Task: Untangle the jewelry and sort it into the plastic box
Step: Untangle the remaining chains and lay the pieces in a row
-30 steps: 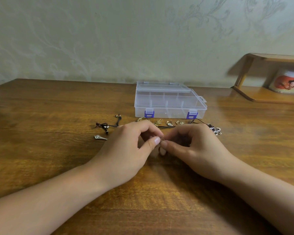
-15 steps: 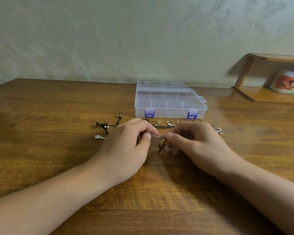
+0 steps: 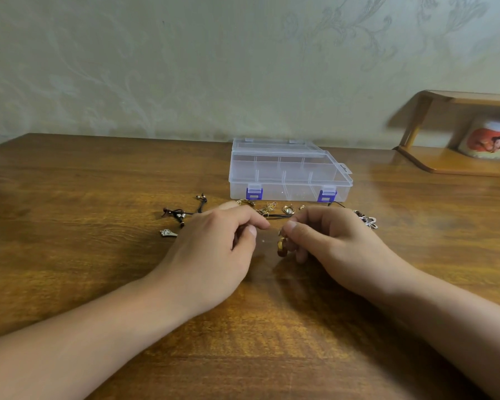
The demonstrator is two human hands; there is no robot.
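Note:
A clear plastic box (image 3: 289, 176) with blue latches stands shut on the wooden table. Just in front of it lies a heap of jewelry (image 3: 272, 210): gold pieces, a thin gold chain and a black cord. My right hand (image 3: 329, 241) pinches a small piece with a brown-gold pendant (image 3: 282, 247) hanging below its fingertips. My left hand (image 3: 214, 249) faces it a few centimetres away, thumb and forefinger curled together; whether a fine chain runs between the two hands cannot be made out.
A black cord necklace with beads (image 3: 182, 213) and a small silver charm (image 3: 168, 233) lie left of my left hand. A silver flower-shaped piece (image 3: 368, 222) lies behind my right hand. A wooden shelf (image 3: 456, 160) holding a printed mug (image 3: 488, 138) stands at the far right.
My hands have drawn apart; a second ago their fingertips touched. The brown-gold pendant has come into view and now hangs from my right fingers.

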